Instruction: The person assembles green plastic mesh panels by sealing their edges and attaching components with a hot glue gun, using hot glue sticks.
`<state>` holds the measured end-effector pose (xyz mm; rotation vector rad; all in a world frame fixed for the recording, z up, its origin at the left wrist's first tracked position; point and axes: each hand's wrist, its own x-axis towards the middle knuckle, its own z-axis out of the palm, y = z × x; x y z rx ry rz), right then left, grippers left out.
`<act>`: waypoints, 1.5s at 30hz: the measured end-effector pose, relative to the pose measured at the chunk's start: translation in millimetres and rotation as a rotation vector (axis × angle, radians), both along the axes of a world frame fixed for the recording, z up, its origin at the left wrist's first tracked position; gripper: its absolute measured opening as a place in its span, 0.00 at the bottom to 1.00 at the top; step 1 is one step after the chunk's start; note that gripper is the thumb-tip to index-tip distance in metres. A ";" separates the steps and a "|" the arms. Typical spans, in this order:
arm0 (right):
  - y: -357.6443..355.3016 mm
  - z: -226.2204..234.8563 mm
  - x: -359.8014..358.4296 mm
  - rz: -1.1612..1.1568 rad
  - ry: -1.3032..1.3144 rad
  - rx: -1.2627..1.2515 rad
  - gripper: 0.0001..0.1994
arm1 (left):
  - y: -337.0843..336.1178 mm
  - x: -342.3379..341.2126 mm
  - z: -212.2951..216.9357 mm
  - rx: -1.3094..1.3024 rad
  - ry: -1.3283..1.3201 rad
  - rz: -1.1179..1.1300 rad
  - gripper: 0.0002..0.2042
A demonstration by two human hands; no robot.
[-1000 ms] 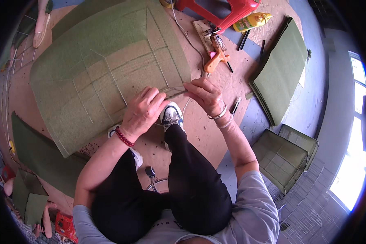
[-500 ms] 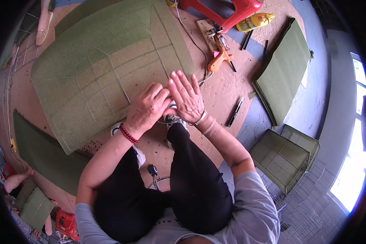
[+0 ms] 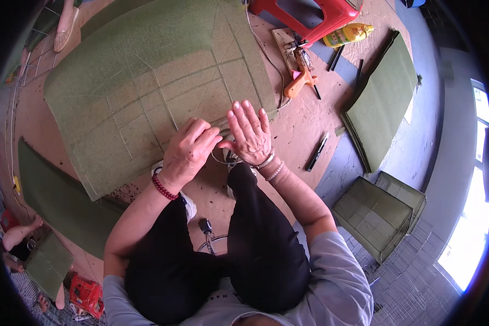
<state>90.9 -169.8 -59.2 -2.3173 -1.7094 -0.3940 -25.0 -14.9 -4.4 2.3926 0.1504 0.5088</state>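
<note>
A large green fabric sheet (image 3: 130, 70) over a thin wire grid lies before me, its near edge at my hands. My left hand (image 3: 187, 149) is closed in a pinch at that edge; what its fingertips hold, if anything, is too small to make out. Beside it, my right hand (image 3: 250, 136) is open with its fingers stretched forward, palm down near the sheet's corner. A thin loop of thread or wire hangs below the hands, by my shoe (image 3: 231, 156).
An orange glue gun (image 3: 300, 84), a yellow bottle (image 3: 348, 34) and a red stool (image 3: 309, 13) are ahead on the right. A black cutter (image 3: 317, 152), stacked green sheets (image 3: 383, 100) and covered wire frames (image 3: 372, 212) lie rightward. Another person's foot (image 3: 64, 30) shows far left.
My left hand has moved slightly down and away from my right hand, opening a gap between them. The right hand's fingers have spread a little; the sheet sits slightly further right in view.
</note>
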 end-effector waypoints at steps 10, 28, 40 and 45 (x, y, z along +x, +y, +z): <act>-29.9 28.1 3.6 0.071 0.272 0.080 0.40 | 17.3 -44.9 16.1 0.269 0.103 0.004 0.26; 17.9 33.3 51.3 0.081 0.224 -0.039 0.45 | 33.4 -56.7 -17.2 0.760 0.305 0.174 0.28; 21.4 20.5 29.3 -0.017 0.264 0.034 0.42 | 31.7 -60.7 -16.2 0.710 0.347 0.166 0.27; 4.9 13.4 15.9 0.080 0.274 0.011 0.41 | 30.8 -57.6 -18.2 0.710 0.354 0.189 0.26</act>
